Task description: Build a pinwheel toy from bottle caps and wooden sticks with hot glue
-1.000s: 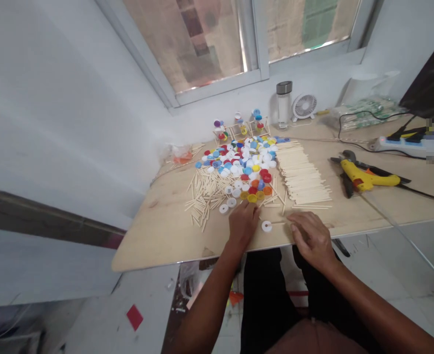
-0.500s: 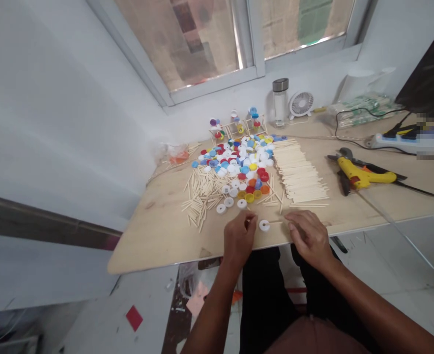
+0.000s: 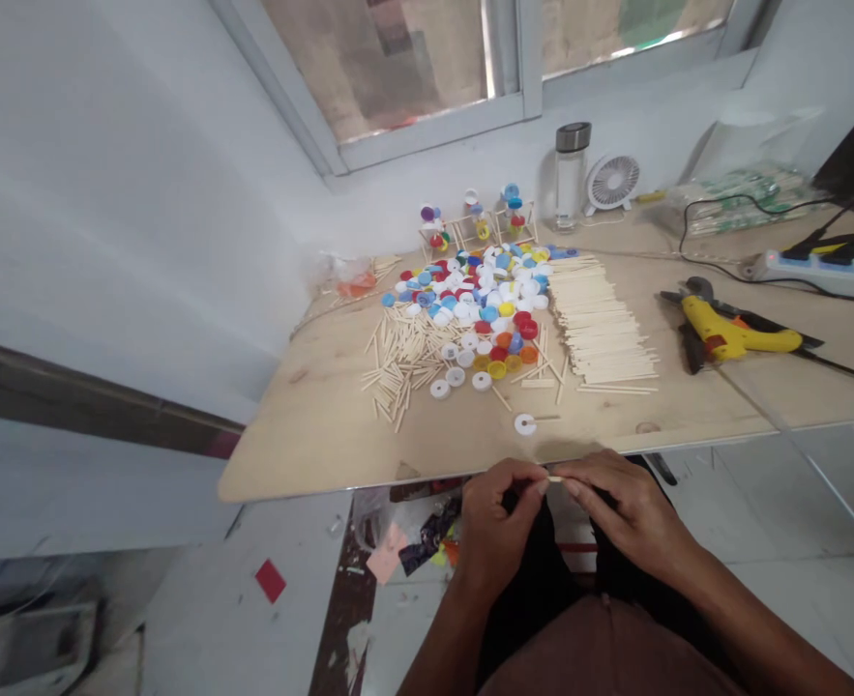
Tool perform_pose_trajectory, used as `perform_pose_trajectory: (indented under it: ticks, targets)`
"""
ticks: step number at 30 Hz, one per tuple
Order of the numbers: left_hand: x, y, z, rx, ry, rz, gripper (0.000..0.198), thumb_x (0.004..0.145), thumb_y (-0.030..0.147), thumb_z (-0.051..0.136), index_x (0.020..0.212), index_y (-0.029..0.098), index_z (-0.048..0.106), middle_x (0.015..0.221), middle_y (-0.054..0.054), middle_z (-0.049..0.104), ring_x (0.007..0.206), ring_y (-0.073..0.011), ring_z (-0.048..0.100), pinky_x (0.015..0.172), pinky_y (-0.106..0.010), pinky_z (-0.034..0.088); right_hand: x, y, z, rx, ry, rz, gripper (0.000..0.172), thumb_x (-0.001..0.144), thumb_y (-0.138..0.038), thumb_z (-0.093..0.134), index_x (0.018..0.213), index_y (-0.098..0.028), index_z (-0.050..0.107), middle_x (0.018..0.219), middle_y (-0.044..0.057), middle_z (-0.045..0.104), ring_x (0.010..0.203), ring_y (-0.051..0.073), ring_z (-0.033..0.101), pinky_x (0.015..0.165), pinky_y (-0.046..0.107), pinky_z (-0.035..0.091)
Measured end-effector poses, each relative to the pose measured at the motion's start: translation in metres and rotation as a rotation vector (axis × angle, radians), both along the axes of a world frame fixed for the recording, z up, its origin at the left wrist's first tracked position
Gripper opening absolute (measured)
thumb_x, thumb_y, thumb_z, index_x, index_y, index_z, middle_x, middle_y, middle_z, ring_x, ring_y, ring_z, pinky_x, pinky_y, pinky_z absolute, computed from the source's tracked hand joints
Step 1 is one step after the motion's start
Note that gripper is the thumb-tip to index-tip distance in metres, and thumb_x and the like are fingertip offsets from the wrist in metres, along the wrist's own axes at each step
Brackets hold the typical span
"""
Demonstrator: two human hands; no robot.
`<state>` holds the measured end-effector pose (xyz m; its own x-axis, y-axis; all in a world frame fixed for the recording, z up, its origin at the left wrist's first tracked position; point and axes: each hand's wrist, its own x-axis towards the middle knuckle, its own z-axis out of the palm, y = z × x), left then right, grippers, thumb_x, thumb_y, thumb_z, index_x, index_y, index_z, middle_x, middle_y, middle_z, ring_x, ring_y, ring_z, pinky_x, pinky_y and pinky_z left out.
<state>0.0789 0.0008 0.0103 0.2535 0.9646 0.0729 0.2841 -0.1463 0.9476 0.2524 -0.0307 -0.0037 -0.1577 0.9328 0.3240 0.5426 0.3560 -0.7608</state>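
Note:
My left hand [image 3: 500, 517] and my right hand [image 3: 624, 505] meet at the table's front edge, both closed in a pinch. Between their fingertips is a short wooden stick [image 3: 555, 478], gripped at either end. Just beyond them on the table lies a white bottle cap [image 3: 520, 425] with a hole, and a short stick [image 3: 546, 419] reaches out from its right side. A few more white caps [image 3: 482, 381] lie farther back. Behind these spreads a heap of coloured bottle caps [image 3: 499, 290], with a pile of short sticks [image 3: 404, 362] on its left.
Long sticks [image 3: 604, 324] lie in a row right of the caps. A yellow glue gun [image 3: 735, 333] rests beside pliers [image 3: 694, 290]. Along the wall stand small stick-and-cap models [image 3: 477, 227], a glass bottle [image 3: 570, 184] and a fan [image 3: 613, 184]. A power strip [image 3: 796, 271] is at right.
Both hands have drawn back toward my body and come together, now pinching a short stick. The white cap and its stick stay on the table. The view has shifted slightly.

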Motion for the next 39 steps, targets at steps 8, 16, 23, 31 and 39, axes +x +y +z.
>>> perform_pose_trajectory:
  ticks: [8, 16, 23, 31, 39]
  targets:
    - [0.013, -0.008, -0.012, -0.4, -0.484, 0.195, 0.019, 0.066, 0.027, 0.074, 0.08, 0.015, 0.071, 0.06, 0.001, 0.064, 0.056, -0.01, 0.055, 0.058, -0.021, 0.045, -0.017, -0.014, -0.002, -0.302, 0.201, -0.013, 0.029, 0.095, -0.035, 0.042, 0.089, -0.02, 0.066, 0.063, -0.002, 0.061, 0.06, 0.011, 0.057, 0.06, 0.022, 0.042]
    - [0.011, -0.011, -0.015, -0.225, -0.305, 0.21, 0.016, 0.075, 0.029, 0.066, 0.082, 0.017, 0.073, 0.07, -0.002, 0.069, 0.065, -0.0135, 0.06, 0.064, -0.024, 0.047, -0.028, -0.017, -0.002, -0.409, 0.332, -0.066, 0.034, 0.094, -0.041, 0.042, 0.075, -0.019, 0.061, 0.058, -0.003, 0.058, 0.053, 0.01, 0.052, 0.054, 0.021, 0.038]
    - [0.009, -0.012, -0.014, 0.08, -0.012, 0.173, 0.018, 0.085, 0.022, 0.052, 0.089, 0.018, 0.069, 0.074, -0.002, 0.068, 0.07, -0.0139, 0.062, 0.066, -0.025, 0.048, -0.034, -0.016, -0.005, -0.522, 0.466, -0.126, 0.033, 0.09, -0.046, 0.046, 0.08, -0.018, 0.061, 0.055, -0.001, 0.059, 0.05, 0.012, 0.052, 0.051, 0.023, 0.039]
    - [0.003, -0.008, -0.017, 0.199, 0.079, 0.12, 0.014, 0.084, 0.021, 0.055, 0.09, 0.017, 0.067, 0.08, -0.003, 0.07, 0.076, -0.0146, 0.065, 0.072, -0.026, 0.049, -0.033, -0.011, 0.0, -0.541, 0.491, -0.132, 0.036, 0.087, -0.048, 0.049, 0.07, -0.018, 0.06, 0.051, -0.001, 0.058, 0.047, 0.01, 0.049, 0.048, 0.023, 0.038]
    - [0.005, -0.005, -0.013, 0.245, 0.141, 0.11, 0.012, 0.085, 0.021, 0.054, 0.087, 0.017, 0.066, 0.079, -0.004, 0.07, 0.077, -0.0157, 0.065, 0.073, -0.028, 0.05, -0.033, -0.01, 0.001, -0.56, 0.52, -0.159, 0.038, 0.085, -0.051, 0.052, 0.067, -0.018, 0.058, 0.05, -0.001, 0.057, 0.046, 0.01, 0.05, 0.048, 0.022, 0.039]
